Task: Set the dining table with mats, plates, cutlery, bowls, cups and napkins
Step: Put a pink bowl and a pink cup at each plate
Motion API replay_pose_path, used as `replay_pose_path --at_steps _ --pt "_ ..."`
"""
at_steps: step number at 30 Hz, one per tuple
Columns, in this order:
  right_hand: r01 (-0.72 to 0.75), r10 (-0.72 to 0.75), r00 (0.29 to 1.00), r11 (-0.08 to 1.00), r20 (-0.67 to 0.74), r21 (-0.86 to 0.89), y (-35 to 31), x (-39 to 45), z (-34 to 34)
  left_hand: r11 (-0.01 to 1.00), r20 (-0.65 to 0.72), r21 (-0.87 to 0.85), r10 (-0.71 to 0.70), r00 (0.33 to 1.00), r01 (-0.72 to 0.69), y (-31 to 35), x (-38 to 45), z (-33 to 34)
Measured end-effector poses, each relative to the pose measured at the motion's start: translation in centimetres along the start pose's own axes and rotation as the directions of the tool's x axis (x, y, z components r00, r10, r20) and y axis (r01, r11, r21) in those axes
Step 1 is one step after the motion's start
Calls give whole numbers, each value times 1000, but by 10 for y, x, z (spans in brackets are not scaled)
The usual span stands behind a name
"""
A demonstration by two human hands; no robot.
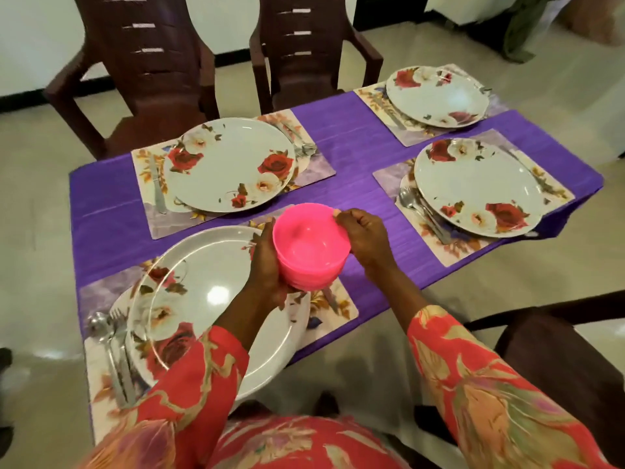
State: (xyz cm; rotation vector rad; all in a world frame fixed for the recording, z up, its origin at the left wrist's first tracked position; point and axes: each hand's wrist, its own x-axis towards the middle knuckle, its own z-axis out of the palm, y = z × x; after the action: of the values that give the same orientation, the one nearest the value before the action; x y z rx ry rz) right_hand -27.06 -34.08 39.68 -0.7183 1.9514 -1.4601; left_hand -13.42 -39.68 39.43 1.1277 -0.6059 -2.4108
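A person's left hand (270,265) cups a nested stack of glossy pink plastic bowls (309,247) from below, above the near floral place mat (333,308) and just beside its rose-patterned white plate (216,299), while the right hand (363,238) pinches the top bowl's rim. The bowls look light, stiff and slick, likely to cling together. Taking the rim while steadying the stack seems the surest hold.

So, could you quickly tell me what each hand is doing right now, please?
Left hand: holds the stack of pink bowls from the side and beneath.
Right hand: pinches the rim of the top bowl.
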Motion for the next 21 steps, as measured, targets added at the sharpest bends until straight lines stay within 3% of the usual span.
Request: replay_pose_path --at_steps 3,6,15,21 --pt "-37 32 994 998 100 47 -7 10 -24 1000 -5 5 -17 1000 17 -7 8 17" --pt "16 -2 981 998 196 -68 -8 21 -41 999 31 40 -9 999 8 -10 14 33" --pt "17 -6 996 991 88 -134 -2 48 -88 987 49 153 -64 997 56 -26 51 74" --pt "-7 8 1000 996 8 -87 -1 66 -120 978 58 199 -75 996 62 -35 76 99"
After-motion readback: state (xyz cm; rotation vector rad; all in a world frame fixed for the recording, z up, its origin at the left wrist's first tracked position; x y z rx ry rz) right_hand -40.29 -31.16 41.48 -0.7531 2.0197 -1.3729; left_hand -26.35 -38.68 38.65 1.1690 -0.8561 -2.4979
